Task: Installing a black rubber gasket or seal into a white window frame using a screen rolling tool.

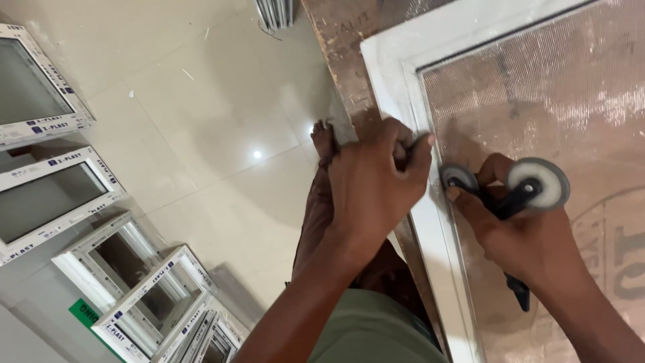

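Gripping a black-handled roller tool with two grey wheels (510, 195), the right hand (524, 235) has its fingers wrapped tight around the handle, one wheel sitting on the groove at the mesh edge. At nine o'clock from it, the left hand (376, 185) is curled into a fist, pressing on the white plastic window frame (396, 74). Translucent insect mesh (557, 101) fills the frame. Stacked white frames (74, 202) lie on the tiled floor (201, 101) at nine o'clock.

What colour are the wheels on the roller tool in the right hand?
Pale grey wheels on a black-handled roller tool, seen in the head view.
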